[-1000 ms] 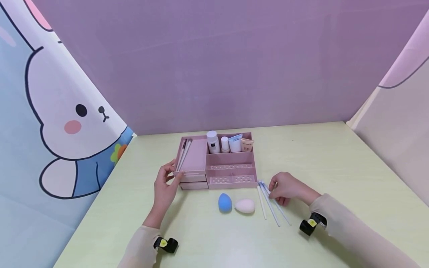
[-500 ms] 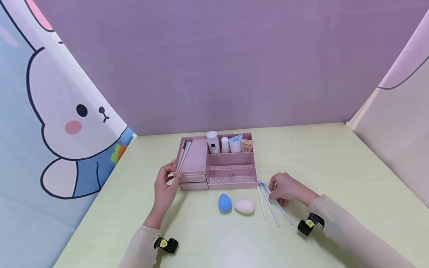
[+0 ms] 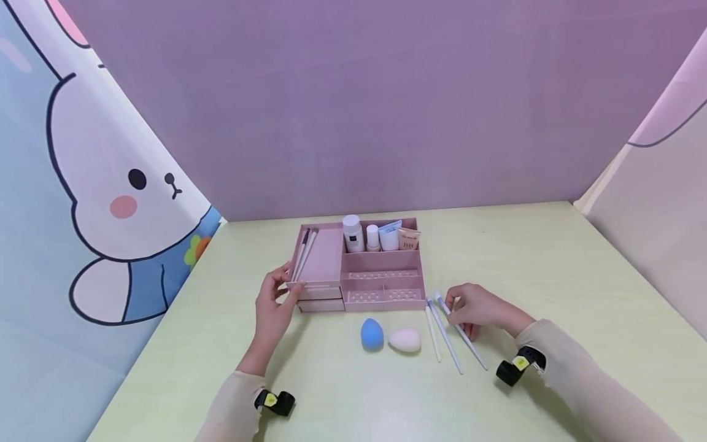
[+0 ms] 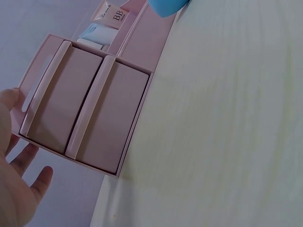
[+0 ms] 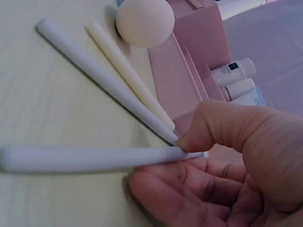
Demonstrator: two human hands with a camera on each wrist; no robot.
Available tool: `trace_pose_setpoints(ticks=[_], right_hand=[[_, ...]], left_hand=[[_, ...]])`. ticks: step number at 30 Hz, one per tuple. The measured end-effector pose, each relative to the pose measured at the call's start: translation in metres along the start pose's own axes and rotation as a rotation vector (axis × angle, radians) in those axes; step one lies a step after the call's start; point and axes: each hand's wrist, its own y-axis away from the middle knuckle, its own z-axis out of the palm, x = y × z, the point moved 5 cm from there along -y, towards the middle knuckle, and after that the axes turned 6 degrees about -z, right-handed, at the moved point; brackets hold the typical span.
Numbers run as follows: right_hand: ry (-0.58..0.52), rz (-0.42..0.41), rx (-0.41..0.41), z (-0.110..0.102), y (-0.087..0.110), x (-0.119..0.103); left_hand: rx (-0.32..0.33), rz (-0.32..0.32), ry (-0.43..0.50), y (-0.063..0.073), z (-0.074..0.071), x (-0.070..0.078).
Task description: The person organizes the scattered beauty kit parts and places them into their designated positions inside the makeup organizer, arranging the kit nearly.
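Between the thumb and fingers of my right hand is a pale-handled makeup brush, pinched near its far end and slanting over the table. Just left of it lie a second pale lilac brush and a cream one. At the front left corner of the pink makeup organizer, my left hand grips the upper tray's edge, thumb at the front and fingers along the side. Two brushes lie in that tray. The held brush's tip is partly hidden by the hand in the right wrist view.
A blue makeup sponge and a pale pink sponge lie before the organizer. Its back compartment holds a white bottle, a smaller bottle and two tubes. A purple backdrop rises behind the table.
My right hand has drawn its brush slightly to the right, so the brush now stands apart from the other two. The left hand stays on the organizer.
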Motion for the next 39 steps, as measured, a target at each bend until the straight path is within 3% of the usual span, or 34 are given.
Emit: trace_pose_setpoints(ticks=[8,21,39], right_hand=[[-0.173,-0.059,-0.035,-0.002,0.001,-0.005],[-0.240,-0.109,-0.047,-0.003,-0.009,-0.021],[-0.247,-0.168,-0.056,0.011,-0.037,-0.071]], left_hand=[[-0.007,-0.007,-0.028,0.006,0.002,0.038],[-0.002,-0.022,-0.033,0.006,0.002,0.038],[-0.004,-0.039,-0.038,0.006,0.002,0.039]])
